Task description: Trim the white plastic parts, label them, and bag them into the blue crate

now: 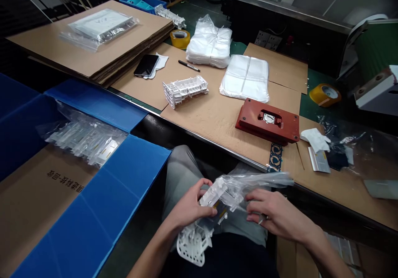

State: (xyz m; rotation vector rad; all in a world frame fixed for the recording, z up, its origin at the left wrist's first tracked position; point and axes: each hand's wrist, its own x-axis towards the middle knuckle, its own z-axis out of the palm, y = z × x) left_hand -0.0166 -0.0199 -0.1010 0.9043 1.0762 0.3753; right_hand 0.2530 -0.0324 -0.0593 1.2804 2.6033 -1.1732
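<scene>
Over my lap, my left hand (197, 205) is wrapped round a white plastic part (194, 245), a ribbed moulded frame with a perforated end plate. A clear plastic bag (239, 189) covers its upper portion, while the perforated end sticks out below. My right hand (273, 211) is at the bag's right side, fingers curled in on the film. The bag's loose end streams rightward above that hand, slightly blurred. Something small and shiny shows by the right fingers, too small to name. A similar white part (185, 89) lies on the bench, unbagged.
At left stands a blue box (124, 178) with bagged parts (87, 139) inside. The bench carries a red fixture (267, 121), stacks of plastic bags (245, 78), a phone (146, 66), a pen (189, 66) and tape rolls (325, 95). Cardboard sheets (90, 58) are piled at back left.
</scene>
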